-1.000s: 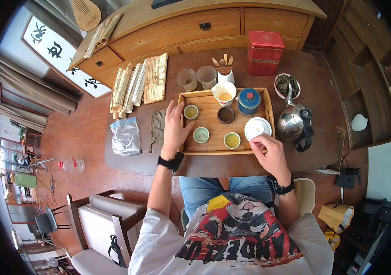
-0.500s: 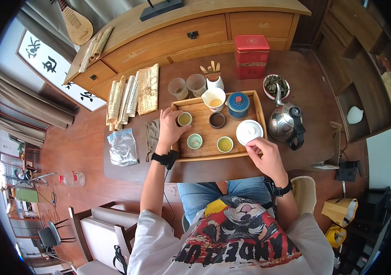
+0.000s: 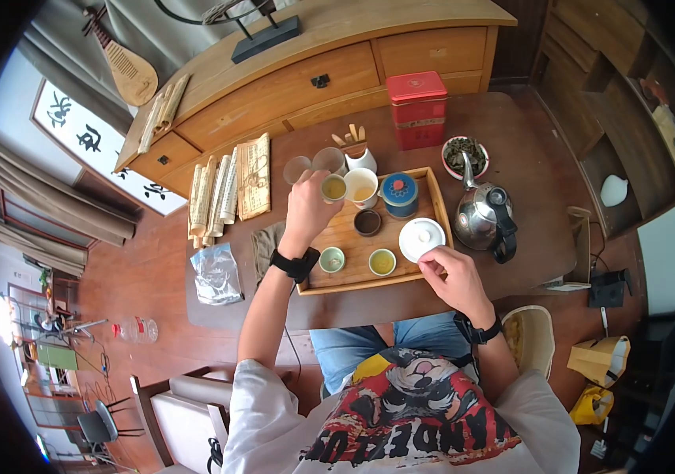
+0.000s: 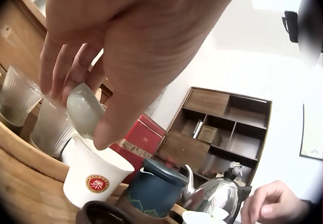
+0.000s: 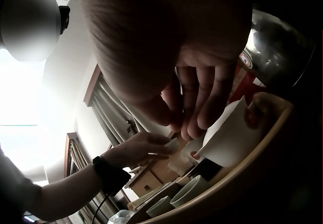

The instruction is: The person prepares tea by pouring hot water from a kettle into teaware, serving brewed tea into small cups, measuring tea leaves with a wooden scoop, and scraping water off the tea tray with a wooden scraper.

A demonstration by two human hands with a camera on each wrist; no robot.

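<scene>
My left hand (image 3: pixel 311 213) pinches a small pale teacup (image 4: pixel 85 112) of yellowish tea between thumb and fingers. In the left wrist view the cup is tilted, right above the rim of a white pitcher (image 4: pixel 98 178) with a red emblem. Beside the white lidded bowl (image 3: pixel 422 239), my right hand (image 3: pixel 458 280) hovers with loosely curled fingers, fingertips close to the bowl's edge. The wooden tray (image 3: pixel 353 246) also bears a blue lidded jar (image 3: pixel 399 194), a dark cup (image 3: pixel 367 223) and two pale green cups, one (image 3: pixel 382 262) with tea in it.
A steel kettle (image 3: pixel 476 219) and a bowl of tea leaves (image 3: pixel 464 156) stand right of the tray. Behind it are a red tin (image 3: pixel 418 110), a white tool holder (image 3: pixel 361 158) and two clear glasses. Bamboo scrolls (image 3: pixel 215 197) and a plastic bag (image 3: pixel 216 274) lie left.
My left hand reached the teacup at the tray's left side, gripped it, lifted it and brought it rightward toward the pitcher. The right hand has stayed beside the white lidded bowl.
</scene>
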